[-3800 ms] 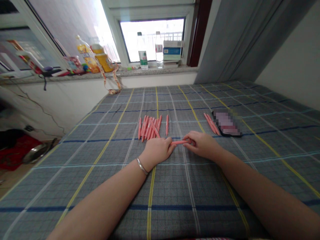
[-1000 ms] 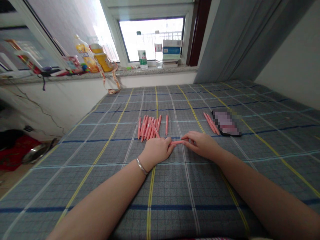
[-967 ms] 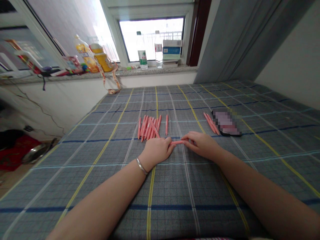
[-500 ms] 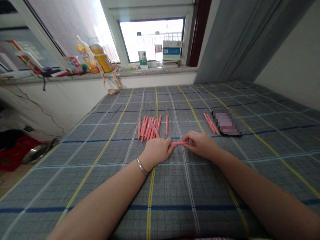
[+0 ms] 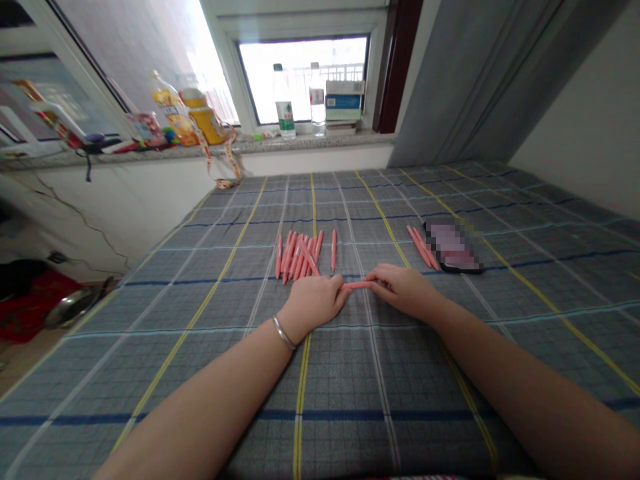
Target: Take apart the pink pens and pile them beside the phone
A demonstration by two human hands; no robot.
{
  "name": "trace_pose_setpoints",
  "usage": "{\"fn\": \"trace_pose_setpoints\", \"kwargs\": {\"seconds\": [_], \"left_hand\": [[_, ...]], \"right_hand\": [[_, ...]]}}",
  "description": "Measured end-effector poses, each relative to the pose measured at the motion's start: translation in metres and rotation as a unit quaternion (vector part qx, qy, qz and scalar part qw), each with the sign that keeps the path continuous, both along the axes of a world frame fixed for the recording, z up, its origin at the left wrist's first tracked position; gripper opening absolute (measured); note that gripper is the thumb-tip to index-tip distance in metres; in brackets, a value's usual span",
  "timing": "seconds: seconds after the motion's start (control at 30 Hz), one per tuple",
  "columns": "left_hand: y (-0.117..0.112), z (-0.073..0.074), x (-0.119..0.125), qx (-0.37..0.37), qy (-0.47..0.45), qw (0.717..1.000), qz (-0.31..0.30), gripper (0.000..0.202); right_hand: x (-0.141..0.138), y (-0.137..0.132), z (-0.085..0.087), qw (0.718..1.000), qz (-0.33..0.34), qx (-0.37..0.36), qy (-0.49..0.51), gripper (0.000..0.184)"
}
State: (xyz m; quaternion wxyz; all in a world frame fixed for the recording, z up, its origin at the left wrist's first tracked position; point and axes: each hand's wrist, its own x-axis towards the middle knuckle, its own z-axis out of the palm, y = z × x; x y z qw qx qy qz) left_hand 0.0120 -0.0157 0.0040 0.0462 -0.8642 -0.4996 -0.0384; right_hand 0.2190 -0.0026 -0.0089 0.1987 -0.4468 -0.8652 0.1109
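A pink pen (image 5: 357, 285) lies crosswise between my two hands, just above the checked grey bedsheet (image 5: 350, 373). My left hand (image 5: 314, 300), with a silver bangle on the wrist, is closed on the pen's left end. My right hand (image 5: 405, 288) pinches its right end with curled fingers. Just beyond my left hand lies a pile of several pink pens (image 5: 299, 253), with a single pink pen (image 5: 333, 249) set apart to its right. Two more pink pens (image 5: 421, 245) lie beside a dark flat object (image 5: 453, 245) at the right.
A windowsill (image 5: 250, 143) at the back carries drink bottles (image 5: 193, 117), water bottles (image 5: 285, 100) and a box (image 5: 344, 101). A grey curtain (image 5: 480, 73) hangs at the back right. The bed's left edge drops to a floor with a red item (image 5: 30, 303) and a metal pan (image 5: 73, 305).
My right hand's fingers have shifted slightly on the pen's right end. The pen, my left hand and the other pens stay where they were.
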Motion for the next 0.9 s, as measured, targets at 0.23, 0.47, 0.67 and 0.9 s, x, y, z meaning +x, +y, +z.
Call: {"fn": "trace_pose_setpoints", "kwargs": {"seconds": [0.23,0.47,0.67,0.9], "left_hand": [[0.0003,-0.0006,-0.0004,0.007,0.005,1.000,0.001,0.052],[0.0002,-0.0019,-0.0007,0.005,0.001,1.000,-0.001,0.050],[0.0010,-0.0027,-0.0015,0.013,0.006,1.000,-0.008,0.049],[0.0003,-0.0011,-0.0006,0.012,0.008,1.000,-0.006,0.050]], "right_hand": [[-0.0014,-0.0025,0.0002,1.000,-0.024,0.002,0.002,0.021],[-0.0035,-0.0035,0.0006,0.999,-0.043,-0.018,0.015,0.013],[-0.0028,-0.0037,0.0008,0.999,-0.034,-0.016,0.018,0.024],[-0.0007,-0.0005,0.0003,1.000,0.002,0.000,-0.005,0.028]]}}
